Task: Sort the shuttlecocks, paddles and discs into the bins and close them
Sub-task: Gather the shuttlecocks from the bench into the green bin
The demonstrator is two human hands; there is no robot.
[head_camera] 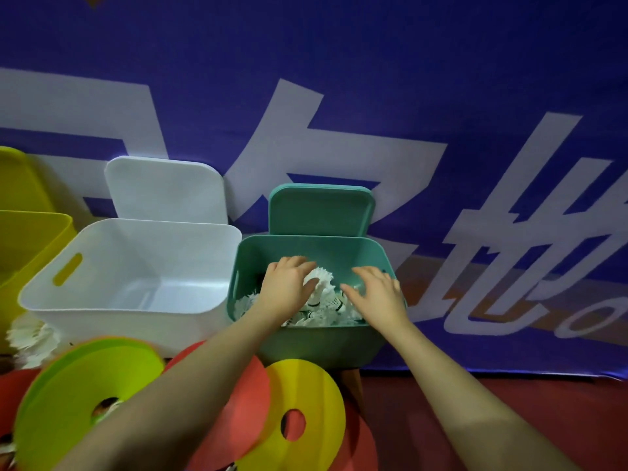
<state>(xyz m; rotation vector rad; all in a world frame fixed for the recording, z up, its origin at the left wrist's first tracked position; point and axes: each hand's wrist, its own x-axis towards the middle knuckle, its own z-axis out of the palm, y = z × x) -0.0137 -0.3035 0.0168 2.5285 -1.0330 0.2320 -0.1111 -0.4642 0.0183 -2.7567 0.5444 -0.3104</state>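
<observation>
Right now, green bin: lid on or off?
Off. The green lid stands propped behind the green bin, whose open top shows shuttlecocks inside.

A sports hall or training venue is suggested. A large blue banner (373, 79) with big white characters is hung behind, a red floor (509, 396) is seen below, and feather shuttlecocks (32, 338), flat ring-shaped marker discs (299, 402) and plastic storage bins (129, 266) are gathered on it.
</observation>
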